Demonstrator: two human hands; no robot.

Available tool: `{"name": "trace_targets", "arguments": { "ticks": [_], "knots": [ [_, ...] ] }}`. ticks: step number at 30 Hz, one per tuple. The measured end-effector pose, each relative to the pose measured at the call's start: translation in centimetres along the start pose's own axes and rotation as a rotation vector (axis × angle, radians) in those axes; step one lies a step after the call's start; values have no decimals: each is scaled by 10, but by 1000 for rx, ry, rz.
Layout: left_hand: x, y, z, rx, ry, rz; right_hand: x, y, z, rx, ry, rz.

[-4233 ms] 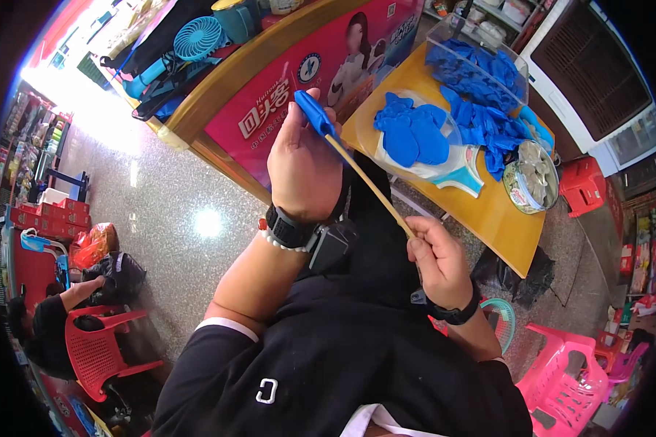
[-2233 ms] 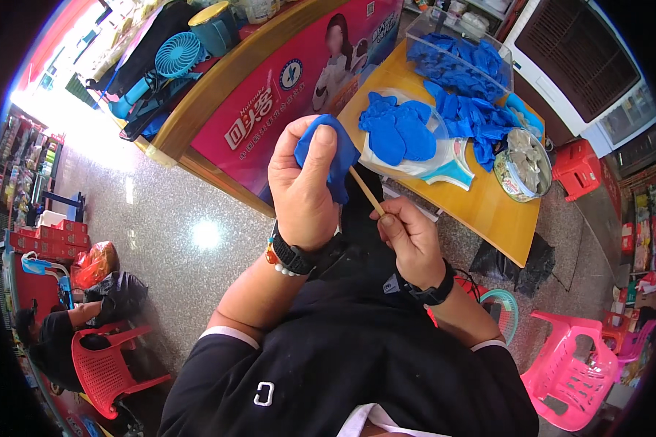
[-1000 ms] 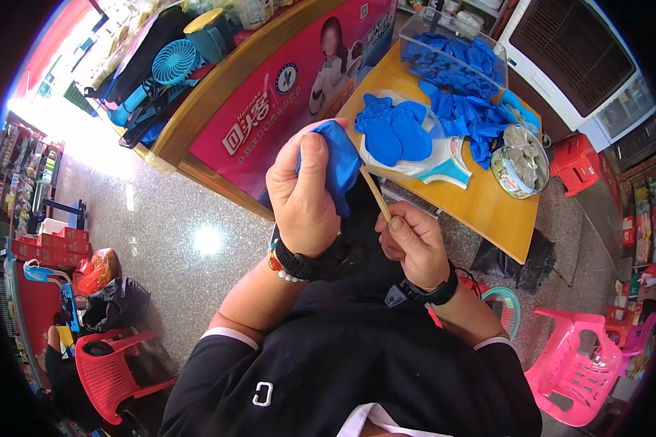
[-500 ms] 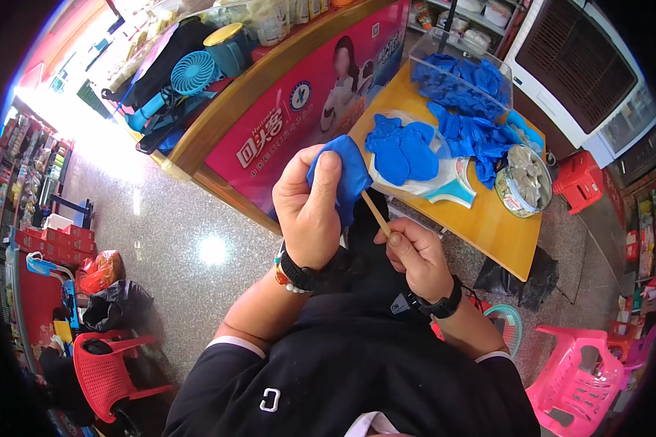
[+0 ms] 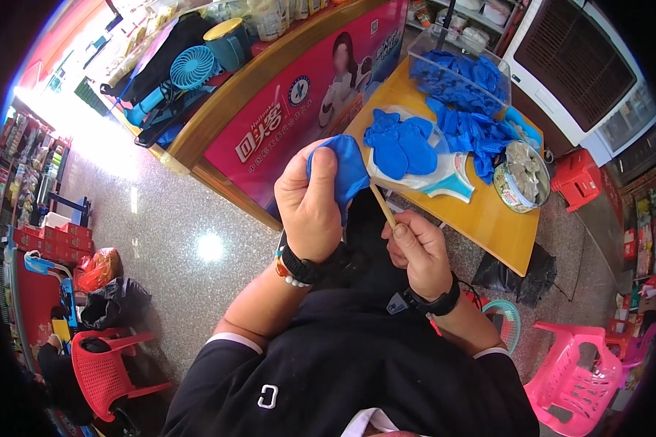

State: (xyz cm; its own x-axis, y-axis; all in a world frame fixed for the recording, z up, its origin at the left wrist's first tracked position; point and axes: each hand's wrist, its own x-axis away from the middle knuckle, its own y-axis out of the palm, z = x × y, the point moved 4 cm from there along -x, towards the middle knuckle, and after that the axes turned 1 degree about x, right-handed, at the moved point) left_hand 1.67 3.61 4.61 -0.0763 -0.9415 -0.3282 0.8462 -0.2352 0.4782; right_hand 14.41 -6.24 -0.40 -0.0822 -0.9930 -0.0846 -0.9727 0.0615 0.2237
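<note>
My left hand (image 5: 306,207) is closed round a blue soft piece (image 5: 346,164), with the thumb lying across its face. My right hand (image 5: 419,251) pinches a thin wooden stick (image 5: 383,204), which runs up to the blue piece; its far end is hidden there. Behind them, on a yellow table (image 5: 481,226), several flat blue pieces (image 5: 401,149) lie on a clear round sheet or lid over a white-and-turquoise item (image 5: 452,186). Beside these are a crumpled blue pile (image 5: 466,131), a clear bin of blue pieces (image 5: 459,76) and a round tin with grey crumpled contents (image 5: 521,189).
A wooden-edged counter (image 5: 233,102) with a printed front holds a fan and containers. An air cooler (image 5: 568,65) stands at back right. A pink chair (image 5: 572,371) is right of me; a red chair (image 5: 102,371), with a partly visible person (image 5: 47,360), and bags (image 5: 109,306) are left.
The blue piece, narrow on the stick earlier, now spreads broader under my left thumb. My right hand has moved leftward along with the stick. The person at left is now less visible.
</note>
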Motion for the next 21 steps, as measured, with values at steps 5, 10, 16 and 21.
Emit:
{"name": "trace_targets", "arguments": {
  "ticks": [5, 10, 16, 21],
  "knots": [
    [2, -3, 1, 103, -51, -39, -7, -1, -6, 140, 11, -87],
    [1, -1, -2, -36, 15, -37, -5, 3, -3, 278, 4, -94],
    [-1, 0, 0, -36, 21, -34, 0, -3, 5, -30, -6, -58],
    [-3, 3, -1, -10, 58, -3, -3, -2, 8, -89, 30, -59]
  ]
}}
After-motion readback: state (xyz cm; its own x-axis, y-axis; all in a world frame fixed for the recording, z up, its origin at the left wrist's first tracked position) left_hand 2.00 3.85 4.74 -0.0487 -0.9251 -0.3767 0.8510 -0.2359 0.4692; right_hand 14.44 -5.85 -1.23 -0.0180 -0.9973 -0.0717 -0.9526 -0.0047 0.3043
